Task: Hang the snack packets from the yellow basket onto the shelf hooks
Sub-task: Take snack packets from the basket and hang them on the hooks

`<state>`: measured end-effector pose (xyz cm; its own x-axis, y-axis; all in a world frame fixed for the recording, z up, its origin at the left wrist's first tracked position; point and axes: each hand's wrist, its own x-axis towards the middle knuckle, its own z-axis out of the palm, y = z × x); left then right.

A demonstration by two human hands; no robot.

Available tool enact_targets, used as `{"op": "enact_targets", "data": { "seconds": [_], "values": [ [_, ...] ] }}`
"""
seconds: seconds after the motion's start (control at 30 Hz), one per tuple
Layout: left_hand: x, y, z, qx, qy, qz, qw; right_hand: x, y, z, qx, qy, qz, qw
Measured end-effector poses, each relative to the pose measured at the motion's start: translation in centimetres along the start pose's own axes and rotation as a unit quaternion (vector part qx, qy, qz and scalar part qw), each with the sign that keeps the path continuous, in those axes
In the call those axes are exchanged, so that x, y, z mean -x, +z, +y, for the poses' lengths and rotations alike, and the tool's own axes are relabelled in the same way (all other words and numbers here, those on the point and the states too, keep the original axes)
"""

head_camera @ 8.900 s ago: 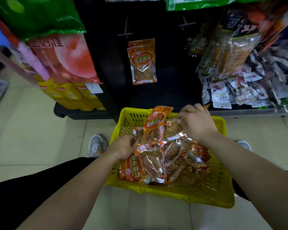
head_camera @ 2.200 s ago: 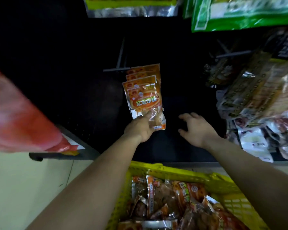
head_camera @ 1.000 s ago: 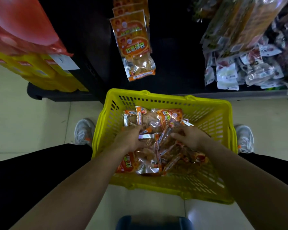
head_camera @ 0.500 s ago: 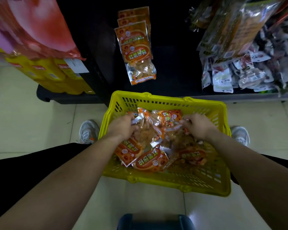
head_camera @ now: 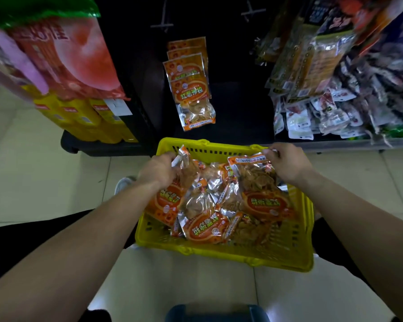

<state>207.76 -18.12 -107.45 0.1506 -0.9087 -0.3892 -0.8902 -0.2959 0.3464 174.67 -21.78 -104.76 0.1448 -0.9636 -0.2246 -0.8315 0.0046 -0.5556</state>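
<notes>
An orange, clear-windowed plastic snack packet is now lifted off the pile, gripped by the left hand. A second packet is pinched by the right hand. Below both grips the yellow slotted plastic basket is left full, so hanging is judged next.

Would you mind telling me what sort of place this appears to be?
Probably a shop aisle: orange snack packets hanging on a dark shelf panel, packaged goods crowding the right-hand shelf, and a yellow plastic basket.

Our bare forearms reach forward; our left hand grips an orange plastic snack packet, our right hand pinches a second packet.
</notes>
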Motion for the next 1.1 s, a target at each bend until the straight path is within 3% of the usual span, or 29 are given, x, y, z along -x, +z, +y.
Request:
{"op": "enact_targets", "data": {
  "seconds": [0.37, 0.53, 0.7, 0.83, 1.1],
  "values": [
    [-2.2, 3.1, 0.4, 0.183, 0.008, -0.03, 0.983, -2.8, 3.3, -0.9, -0.108, 0.045, -0.01, 0.993],
    [-3.1, 5.2, -0.7, 0.203, -0.051, -0.07, 0.975, -3.4, 6.9, -0.3, 0.013, 0.103, -0.096, 0.99],
    [-2.6, 7.5, -1.3, 0.206, -0.054, -0.092, 0.973, -2.3, 10.3, -0.3, 0.154, 0.129, -0.13, 0.971],
    [-2.1, 8.7, -1.4, 0.211, -0.056, -0.112, 0.969, -1.4, 12.4, 0.9, 0.1, 0.145, -0.188, 0.966],
    [-1.4, 9.8, -1.5, 0.269, -0.044, -0.109, 0.956, -2.1, 14.1, 0.4, 0.152, 0.13, -0.122, 0.972]
  ]
}}
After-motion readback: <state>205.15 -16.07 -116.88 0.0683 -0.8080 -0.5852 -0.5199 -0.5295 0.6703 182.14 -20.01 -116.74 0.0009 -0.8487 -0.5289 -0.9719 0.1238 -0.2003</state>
